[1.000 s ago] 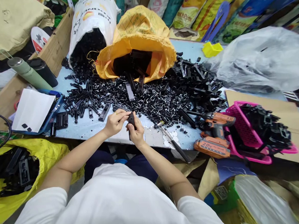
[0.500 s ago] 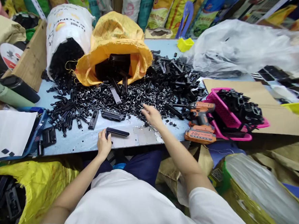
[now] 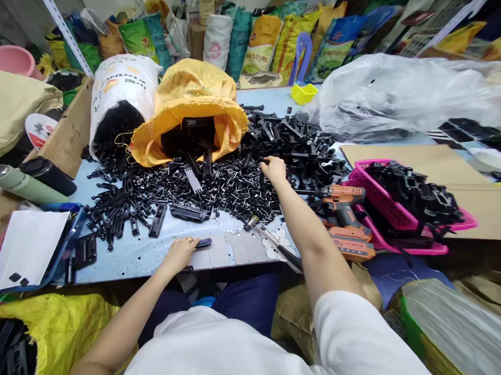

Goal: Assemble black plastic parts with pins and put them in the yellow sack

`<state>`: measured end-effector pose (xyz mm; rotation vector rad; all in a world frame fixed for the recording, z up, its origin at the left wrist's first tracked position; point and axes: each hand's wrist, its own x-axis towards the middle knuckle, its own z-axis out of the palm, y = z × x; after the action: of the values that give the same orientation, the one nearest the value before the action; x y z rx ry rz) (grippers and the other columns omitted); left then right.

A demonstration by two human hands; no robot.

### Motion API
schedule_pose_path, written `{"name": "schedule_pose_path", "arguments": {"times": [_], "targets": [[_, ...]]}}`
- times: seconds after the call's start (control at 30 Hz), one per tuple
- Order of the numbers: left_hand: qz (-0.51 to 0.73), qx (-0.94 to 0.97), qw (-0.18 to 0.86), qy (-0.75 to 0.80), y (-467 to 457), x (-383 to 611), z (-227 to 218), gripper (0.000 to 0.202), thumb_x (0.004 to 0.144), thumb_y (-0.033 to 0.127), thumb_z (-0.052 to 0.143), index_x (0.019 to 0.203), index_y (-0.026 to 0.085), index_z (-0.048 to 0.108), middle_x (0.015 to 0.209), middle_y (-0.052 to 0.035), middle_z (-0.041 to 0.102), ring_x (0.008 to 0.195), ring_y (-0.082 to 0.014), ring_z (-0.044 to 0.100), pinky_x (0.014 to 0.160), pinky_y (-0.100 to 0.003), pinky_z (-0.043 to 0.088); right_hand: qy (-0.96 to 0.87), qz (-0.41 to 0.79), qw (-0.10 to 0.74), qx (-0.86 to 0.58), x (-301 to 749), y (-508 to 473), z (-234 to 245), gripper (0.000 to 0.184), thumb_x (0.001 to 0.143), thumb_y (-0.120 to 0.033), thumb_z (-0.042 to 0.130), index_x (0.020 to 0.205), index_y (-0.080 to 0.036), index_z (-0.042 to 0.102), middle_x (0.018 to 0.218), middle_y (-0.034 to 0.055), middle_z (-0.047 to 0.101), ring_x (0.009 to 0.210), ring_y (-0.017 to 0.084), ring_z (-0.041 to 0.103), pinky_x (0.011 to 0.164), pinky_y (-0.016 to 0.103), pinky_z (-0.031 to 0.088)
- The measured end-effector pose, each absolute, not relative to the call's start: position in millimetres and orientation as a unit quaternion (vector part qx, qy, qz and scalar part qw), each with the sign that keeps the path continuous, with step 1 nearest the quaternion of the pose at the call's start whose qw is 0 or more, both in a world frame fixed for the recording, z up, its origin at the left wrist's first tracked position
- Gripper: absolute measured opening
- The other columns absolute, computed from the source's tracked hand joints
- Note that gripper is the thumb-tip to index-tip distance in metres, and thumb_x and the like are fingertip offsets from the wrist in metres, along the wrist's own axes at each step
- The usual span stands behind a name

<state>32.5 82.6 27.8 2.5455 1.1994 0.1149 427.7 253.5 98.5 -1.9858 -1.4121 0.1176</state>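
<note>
My left hand [image 3: 181, 255] is closed around a dark, narrow plastic part [image 3: 203, 243] at the table's front edge; only its rounded end shows past my fingers. Over at the far side, my right hand [image 3: 275, 170] reaches into the heap of black plastic parts [image 3: 302, 130], its fingers curled together at the edge of the small pin-like pieces [image 3: 246, 190]. Whatever those fingertips pinch is too small to make out. Between my hands a hammer [image 3: 275, 241] lies slantwise, its head by the pile, beside thin metal plates [image 3: 243, 247] and pale round discs [image 3: 269, 253].
An orange cordless drill [image 3: 346, 221] lies right of my right forearm, against a pink basket [image 3: 382, 202] of black parts. A yellow sack [image 3: 186, 109] and a white sack [image 3: 121, 82] spill parts. Left are a blue tray [image 3: 78, 220] and bottles [image 3: 25, 184].
My right hand has moved away from me and rightward, from the near edge of the pile into it, uncovering the hammer. My left hand now covers most of its part. The view has tilted upward.
</note>
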Motion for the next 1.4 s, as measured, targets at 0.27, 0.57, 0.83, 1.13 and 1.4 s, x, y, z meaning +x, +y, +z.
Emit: {"name": "schedule_pose_path", "arguments": {"times": [0.27, 0.57, 0.83, 1.13, 1.4], "targets": [[0.394, 0.560, 0.554, 0.474, 89.1, 62.4, 57.3, 0.049, 0.088, 0.047, 0.046, 0.129, 0.019, 0.044, 0.112, -0.0113, 0.057, 0.092, -0.0205, 0.063, 0.080, -0.037, 0.051, -0.700, 0.070, 0.355, -0.616, 360.2, 87.9, 136.7, 0.030, 0.085, -0.036, 0.054, 0.107, -0.018, 0.066, 0.102, 0.0072, 0.069, 0.086, 0.017, 0.064, 0.078, 0.029, 0.048], [0.406, 0.579, 0.546, 0.450, 61.4, 88.2, 61.7, 0.048, 0.087, 0.043, 0.050, 0.128, 0.019, 0.043, 0.098, -0.0068, 0.059, 0.075, -0.0155, 0.062, 0.070, -0.031, 0.052, -0.774, 0.348, 0.090, -0.521, 284.6, 25.1, 91.8, 0.042, 0.092, -0.049, 0.040, 0.124, -0.021, 0.047, 0.095, 0.0053, 0.067, 0.082, 0.017, 0.064, 0.073, 0.027, 0.045], [0.011, 0.895, 0.225, 0.384, 90.4, 55.2, 37.5, 0.030, 0.089, 0.023, 0.046, 0.116, 0.015, 0.055, 0.105, -0.0112, 0.058, 0.104, -0.0243, 0.052, 0.090, -0.037, 0.041, -0.867, 0.182, -0.036, -0.463, 290.0, 33.1, 67.1, 0.030, 0.093, -0.042, 0.043, 0.104, -0.017, 0.053, 0.098, 0.0098, 0.062, 0.090, 0.020, 0.059, 0.075, 0.028, 0.039], [-0.021, 0.910, 0.197, 0.364, 89.0, 62.9, 41.3, 0.035, 0.090, 0.031, 0.041, 0.122, 0.018, 0.048, 0.111, -0.0107, 0.056, 0.107, -0.0255, 0.050, 0.089, -0.039, 0.039, -0.862, 0.143, -0.072, -0.481, 275.8, 29.1, 44.0, 0.035, 0.095, -0.047, 0.034, 0.098, -0.018, 0.053, 0.091, 0.0077, 0.062, 0.083, 0.018, 0.059, 0.065, 0.025, 0.034], [0.070, 0.899, 0.207, 0.378, 85.0, 54.4, 35.6, 0.068, 0.068, 0.060, 0.063, 0.117, 0.016, 0.045, 0.108, -0.0109, 0.057, 0.101, -0.0276, 0.055, 0.084, -0.038, 0.043, -0.857, 0.075, -0.060, -0.507, 262.6, 24.7, 58.6, 0.041, 0.096, -0.046, 0.026, 0.105, -0.019, 0.055, 0.095, 0.0092, 0.061, 0.085, 0.019, 0.056, 0.067, 0.028, 0.031]]}}
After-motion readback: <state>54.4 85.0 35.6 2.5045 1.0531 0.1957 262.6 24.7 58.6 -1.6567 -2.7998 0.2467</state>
